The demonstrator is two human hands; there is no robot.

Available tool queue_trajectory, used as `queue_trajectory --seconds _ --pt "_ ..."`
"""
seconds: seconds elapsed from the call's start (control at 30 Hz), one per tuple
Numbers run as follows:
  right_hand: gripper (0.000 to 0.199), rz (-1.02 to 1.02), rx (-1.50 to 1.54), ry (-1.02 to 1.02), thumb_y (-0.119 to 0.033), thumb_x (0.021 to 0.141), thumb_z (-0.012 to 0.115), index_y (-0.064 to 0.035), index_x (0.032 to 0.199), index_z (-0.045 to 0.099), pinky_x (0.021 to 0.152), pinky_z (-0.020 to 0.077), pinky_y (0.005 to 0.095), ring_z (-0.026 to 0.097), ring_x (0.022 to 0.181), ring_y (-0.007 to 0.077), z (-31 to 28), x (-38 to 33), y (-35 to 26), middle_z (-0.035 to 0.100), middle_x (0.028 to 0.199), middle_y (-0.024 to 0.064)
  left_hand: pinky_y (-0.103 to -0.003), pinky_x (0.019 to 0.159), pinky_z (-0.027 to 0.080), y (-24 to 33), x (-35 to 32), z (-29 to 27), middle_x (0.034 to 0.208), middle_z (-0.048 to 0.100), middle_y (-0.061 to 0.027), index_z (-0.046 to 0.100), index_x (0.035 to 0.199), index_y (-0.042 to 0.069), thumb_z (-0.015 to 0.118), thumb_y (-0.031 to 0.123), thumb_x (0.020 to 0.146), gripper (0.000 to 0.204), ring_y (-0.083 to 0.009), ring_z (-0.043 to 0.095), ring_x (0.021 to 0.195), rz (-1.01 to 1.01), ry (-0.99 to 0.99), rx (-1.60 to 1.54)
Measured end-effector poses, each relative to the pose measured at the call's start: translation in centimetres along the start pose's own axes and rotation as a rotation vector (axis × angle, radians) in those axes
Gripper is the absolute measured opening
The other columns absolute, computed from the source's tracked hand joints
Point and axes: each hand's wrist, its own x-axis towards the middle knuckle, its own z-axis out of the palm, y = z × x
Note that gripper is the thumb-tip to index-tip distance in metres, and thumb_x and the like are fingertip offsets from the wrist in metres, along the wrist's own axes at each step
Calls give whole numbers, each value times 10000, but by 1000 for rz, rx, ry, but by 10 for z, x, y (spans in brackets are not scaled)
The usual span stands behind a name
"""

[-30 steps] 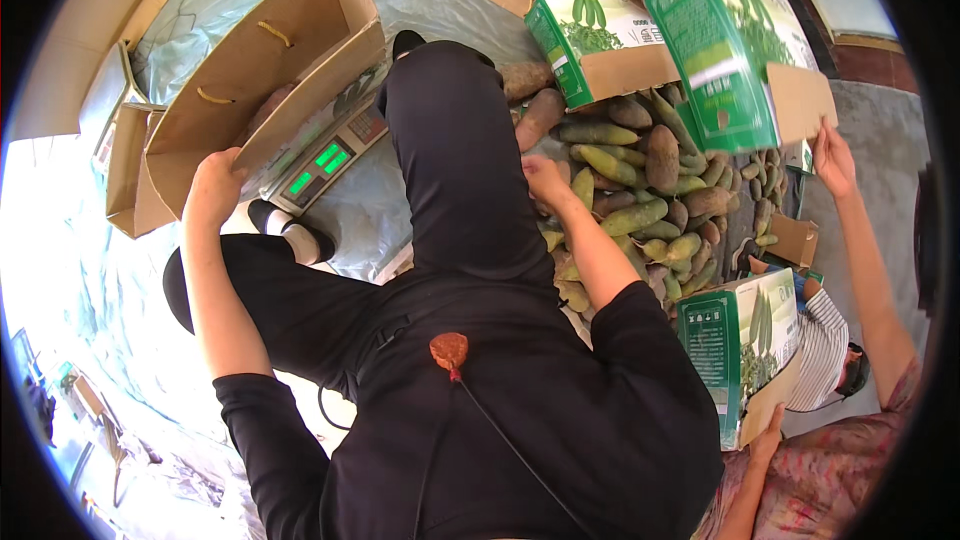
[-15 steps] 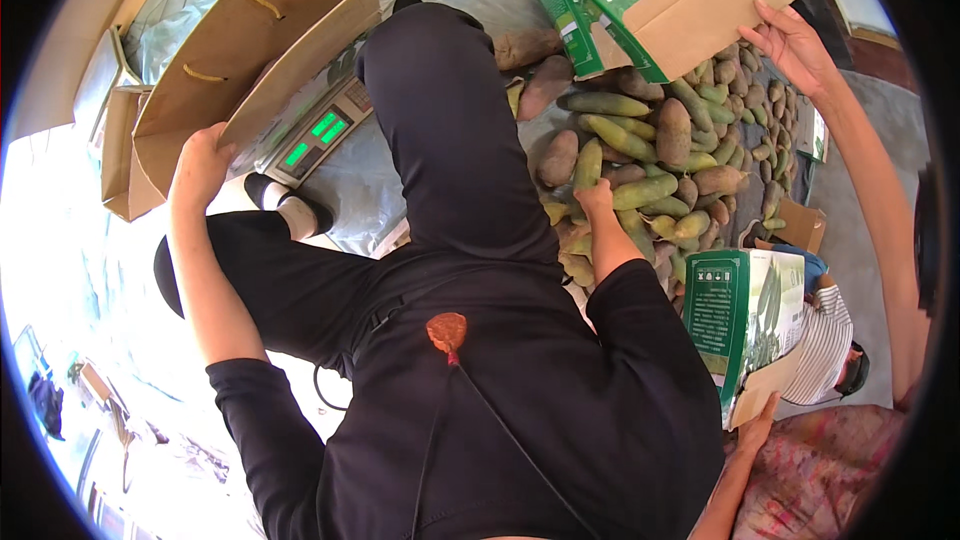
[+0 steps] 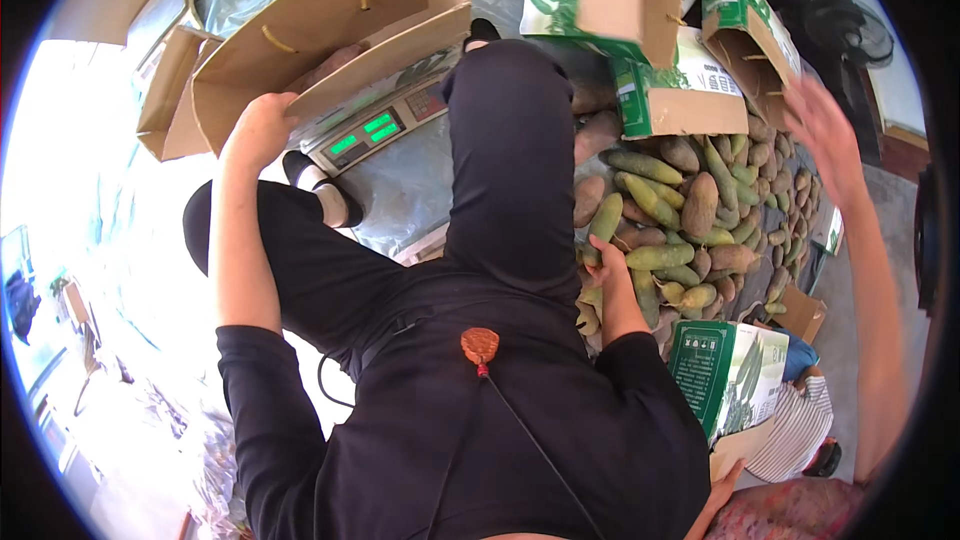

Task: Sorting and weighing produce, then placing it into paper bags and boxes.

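Observation:
My left hand grips the near top edge of an open cardboard carton with yellow cord handles. That carton stands on a scale with green lit displays; something brownish lies inside it, mostly hidden by its wall. On my right, my right hand is closed round the lower end of a green radish at the near-left side of a large pile. The pile mixes green radishes with brown, soil-covered ones.
Several green-and-white cartons stand behind the pile. A co-worker's hand reaches toward a carton; their other hand holds a green carton. Another person in stripes is beyond. A fan stands far right.
The view has shifted, so the scene sits further right and lower. The co-worker's hand has let go of a carton flap behind the pile. My hands keep their holds.

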Motion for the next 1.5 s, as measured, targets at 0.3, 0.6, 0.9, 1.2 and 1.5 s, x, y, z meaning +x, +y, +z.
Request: queue_trajectory --seconds 0.3,0.6,0.9,1.2,1.5 --pt "398 91 253 64 -81 792 680 -23 1163 548 854 419 302 570 954 150 -62 51 96 614 1035 26 -434 831 448 -3 20 11 902 627 -232 636 1014 5 570 63 768 261 -390 583 920 91 -6 19" --pt "610 -483 -249 -31 30 731 657 15 1302 443 917 421 296 545 1056 175 14 45 -133 578 1164 91 -429 858 454 -7 20 14 943 632 -227 644 1044 16 577 42 766 287 -373 588 959 121 11 91" --pt "577 -1120 -918 -156 -130 730 705 -19 1262 512 950 413 324 518 1150 204 105 83 -258 571 1200 138 -429 869 460 -5 19 8 960 635 -213 634 1063 20 584 40 764 304 -369 586 971 127 -10 139" --pt "532 -1279 -853 40 -132 758 689 -32 1249 512 935 426 340 528 1113 243 132 125 -244 565 1187 138 -427 855 459 -3 20 6 947 636 -216 641 1058 36 575 57 777 290 -370 591 951 113 4 88" --pt "384 -552 -467 88 -80 788 662 -6 1156 582 877 476 321 611 1009 216 1 157 -32 637 1087 144 -429 850 455 -11 19 13 936 635 -219 637 1053 26 575 74 780 284 -377 586 950 146 67 54"
